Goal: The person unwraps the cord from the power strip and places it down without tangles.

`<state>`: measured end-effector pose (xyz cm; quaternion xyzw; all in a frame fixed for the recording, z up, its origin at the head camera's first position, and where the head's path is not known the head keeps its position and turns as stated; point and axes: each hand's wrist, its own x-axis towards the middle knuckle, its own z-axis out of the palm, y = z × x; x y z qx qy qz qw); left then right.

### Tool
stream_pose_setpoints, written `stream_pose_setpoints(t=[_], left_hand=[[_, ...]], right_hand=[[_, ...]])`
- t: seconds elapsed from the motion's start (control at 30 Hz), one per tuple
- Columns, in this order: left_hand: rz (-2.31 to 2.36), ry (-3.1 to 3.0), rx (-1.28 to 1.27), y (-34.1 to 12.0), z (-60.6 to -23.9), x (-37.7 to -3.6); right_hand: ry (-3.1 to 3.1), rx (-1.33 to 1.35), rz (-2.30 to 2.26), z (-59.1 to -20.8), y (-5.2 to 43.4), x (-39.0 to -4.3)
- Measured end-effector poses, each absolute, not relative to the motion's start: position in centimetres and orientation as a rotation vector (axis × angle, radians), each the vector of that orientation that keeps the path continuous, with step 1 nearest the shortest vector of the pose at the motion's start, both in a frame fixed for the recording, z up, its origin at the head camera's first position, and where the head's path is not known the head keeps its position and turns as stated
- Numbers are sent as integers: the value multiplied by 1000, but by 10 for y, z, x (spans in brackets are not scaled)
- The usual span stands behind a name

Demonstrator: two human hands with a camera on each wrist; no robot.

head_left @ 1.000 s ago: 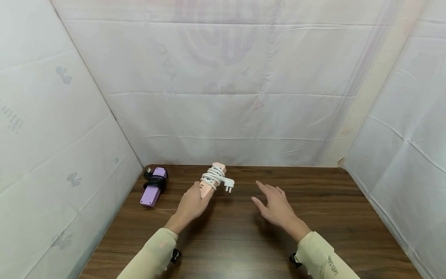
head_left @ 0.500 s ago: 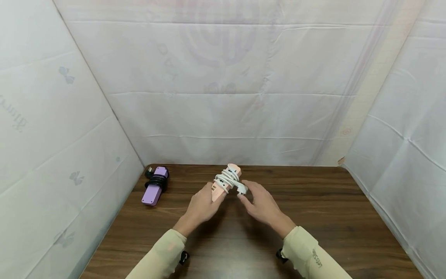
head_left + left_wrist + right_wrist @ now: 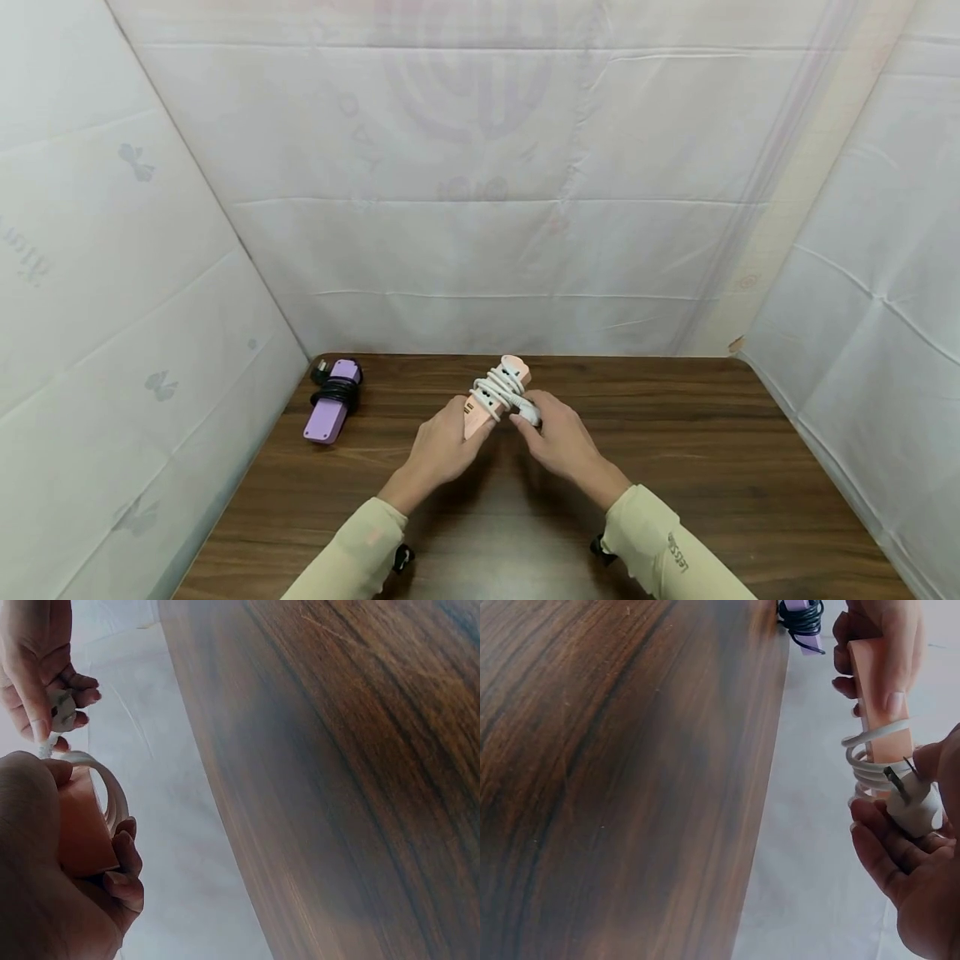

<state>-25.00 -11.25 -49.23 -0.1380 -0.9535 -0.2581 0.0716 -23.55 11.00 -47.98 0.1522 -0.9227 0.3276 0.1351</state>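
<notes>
White plug [image 3: 916,806] pinched beside a peach power strip [image 3: 478,414]

The plug is pinched between the thumb and the curled fingers of the right hand [image 3: 564,442], and its metal prongs [image 3: 895,782] are exposed at the fingertips. The near end of the peach power strip is gripped by the left hand [image 3: 438,446], with the thumb laid on the upper face and the fingers bent round underneath. The strip is held slantwise above the table [image 3: 675,467], between the two hands, its far end angled to the right. Its middle is wrapped in loops of white cord [image 3: 497,388], by which the plug is joined to it.

Farther out, a purple power strip [image 3: 327,421] is seen lying near the table's far left corner, wound with black cord [image 3: 335,391]; a black plug [image 3: 320,374] is tucked beside its far end. The dark wooden table is enclosed by pale printed sheets [image 3: 487,250].
</notes>
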Motion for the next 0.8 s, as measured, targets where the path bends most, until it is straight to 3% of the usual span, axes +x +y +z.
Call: stream_pose_setpoints(t=[0.8], left_hand=[[-678,-2806,-650,-117,-497,-251]], right_hand=[[-2552,269,976,-461,137,-255]])
